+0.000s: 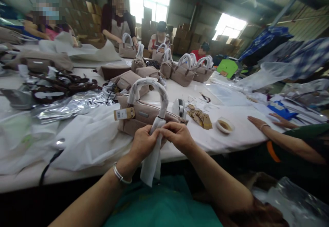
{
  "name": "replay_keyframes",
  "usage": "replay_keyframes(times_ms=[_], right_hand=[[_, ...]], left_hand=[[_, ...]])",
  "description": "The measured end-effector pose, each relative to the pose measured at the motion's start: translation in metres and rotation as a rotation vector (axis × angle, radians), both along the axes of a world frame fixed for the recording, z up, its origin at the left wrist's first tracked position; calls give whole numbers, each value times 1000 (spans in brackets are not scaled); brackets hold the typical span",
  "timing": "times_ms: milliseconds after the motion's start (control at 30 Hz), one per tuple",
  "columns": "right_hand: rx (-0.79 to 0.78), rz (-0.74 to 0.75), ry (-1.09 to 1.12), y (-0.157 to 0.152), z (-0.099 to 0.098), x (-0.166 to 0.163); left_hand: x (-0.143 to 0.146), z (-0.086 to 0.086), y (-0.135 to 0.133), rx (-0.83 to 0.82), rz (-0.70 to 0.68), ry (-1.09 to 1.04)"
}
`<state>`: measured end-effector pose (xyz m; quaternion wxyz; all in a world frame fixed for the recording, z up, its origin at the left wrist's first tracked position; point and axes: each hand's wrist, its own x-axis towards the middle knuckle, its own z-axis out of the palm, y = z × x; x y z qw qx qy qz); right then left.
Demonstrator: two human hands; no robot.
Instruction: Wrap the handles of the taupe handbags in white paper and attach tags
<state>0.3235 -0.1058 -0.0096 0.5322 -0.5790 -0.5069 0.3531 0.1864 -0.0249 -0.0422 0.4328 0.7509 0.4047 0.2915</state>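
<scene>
A taupe handbag (144, 114) stands on the white-covered table right before me, with a cardboard tag (124, 114) hanging at its left end. White wrapping paper (151, 162) winds round its arched handle (162, 95), and a loose length hangs down over the table edge. My left hand (144, 141) is closed around the paper at the handle's near lower end. Touching it, my right hand (178, 136) pinches the paper at the same spot. The fingertips of both hands meet there, so the handle's end is partly hidden.
A tape dispenser (179, 108), brown tags (200, 117) and a small round dish (224, 126) lie to the right. Dark straps (64, 85) and silvery film (74, 107) lie left. More handbags (182, 73) stand behind. A co-worker's hand (258, 123) rests on the table at right.
</scene>
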Motion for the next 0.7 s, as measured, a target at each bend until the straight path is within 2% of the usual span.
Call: replay_keyframes(times_ms=[100,200,500,700], right_hand=[[-17,-78,-163,21,3,-9],[-42,-202,-309,28,0,-9],[-146,-325,-442,33,-5,-7],[-204,-432,-848,43,1,-17]], left_hand=[[-1,0,0,53,3,13],[-1,-1,-1,99,10,34],[1,-2,-6,167,-7,41],[5,-8,-10,289,37,97]])
